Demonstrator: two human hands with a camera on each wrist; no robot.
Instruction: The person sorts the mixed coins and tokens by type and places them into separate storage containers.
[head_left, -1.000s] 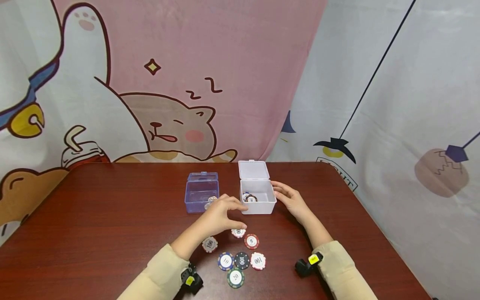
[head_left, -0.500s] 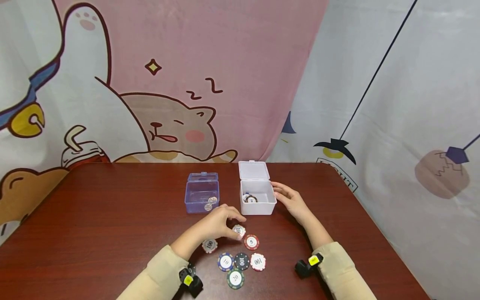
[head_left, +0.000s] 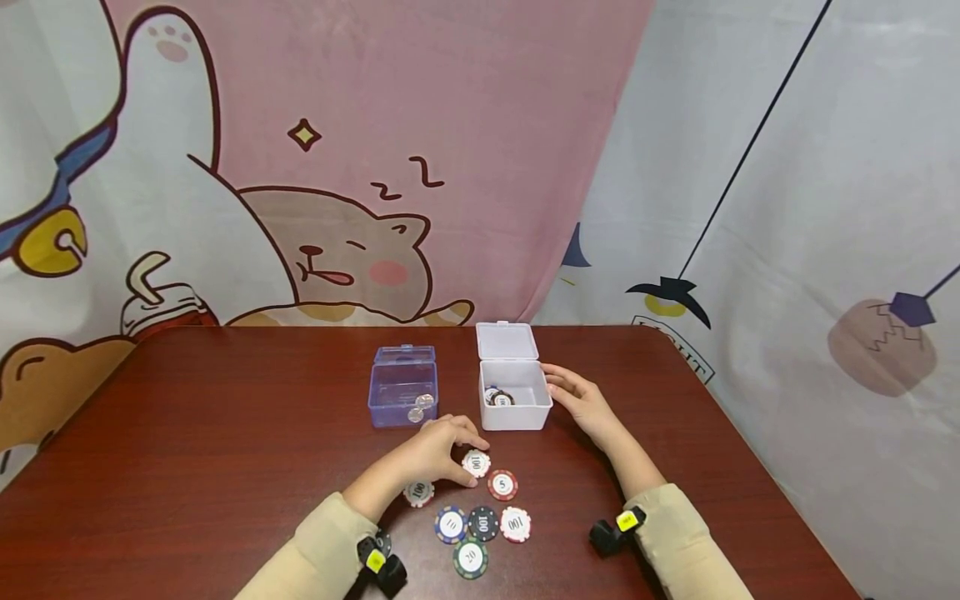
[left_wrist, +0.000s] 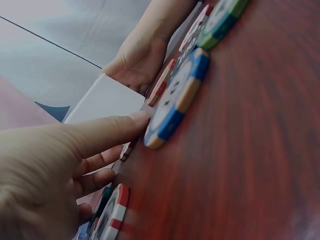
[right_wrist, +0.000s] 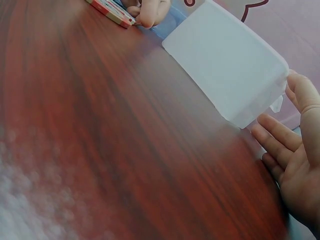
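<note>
My left hand (head_left: 438,447) reaches over the table, thumb and fingers spread around a white poker chip (head_left: 477,463) marked 100. The thumb tip is at the chip's near edge, the fingertips by its far edge; the chip lies flat. My right hand (head_left: 588,410) rests its fingers against the right side of an open white box (head_left: 517,418). Inside that box are a few chips (head_left: 502,400). Also on the table are a red 5 chip (head_left: 502,484), a blue 10 chip (head_left: 451,524), a black 100 chip (head_left: 483,523), and a green 20 chip (head_left: 470,557).
Left of the white box stands an open translucent blue box (head_left: 380,416) with silvery coin-like discs (head_left: 423,402) in it. Two more white 100 chips lie at the left forearm and front right. A dark chip (head_left: 384,542) is partly hidden by the left wrist camera.
My left hand has come down and toward me from beside the white box's front to around the white 100 chip. The right hand stays in place at the box.
</note>
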